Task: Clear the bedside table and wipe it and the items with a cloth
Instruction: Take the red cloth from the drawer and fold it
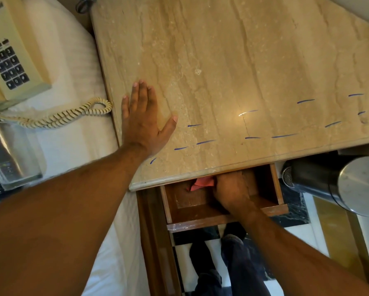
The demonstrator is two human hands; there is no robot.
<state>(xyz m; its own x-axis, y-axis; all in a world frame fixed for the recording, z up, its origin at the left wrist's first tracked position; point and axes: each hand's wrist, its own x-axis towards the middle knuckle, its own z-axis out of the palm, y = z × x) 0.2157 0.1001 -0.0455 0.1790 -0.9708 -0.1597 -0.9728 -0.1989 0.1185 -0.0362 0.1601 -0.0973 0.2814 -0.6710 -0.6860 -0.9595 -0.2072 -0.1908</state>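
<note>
The bedside table [232, 60] has a beige marble top streaked with short blue pen marks. My left hand [145, 120] lies flat on its left front corner, fingers spread, holding nothing. Below the front edge a wooden drawer [222, 212] stands pulled out. My right hand [232, 191] reaches into it, with its fingers under the tabletop beside a red cloth [201, 183]. Whether the fingers grip the cloth is hidden. A cream corded telephone [10, 50] and a clear glass tray [10, 154] lie on the white bed to the left.
The white bed [72, 82] borders the table's left side, and the phone's coiled cord [72, 113] reaches the table edge. A metal cylindrical bin [339, 182] stands at the right of the drawer. My feet are on black-and-white floor tiles [209, 246] below the drawer.
</note>
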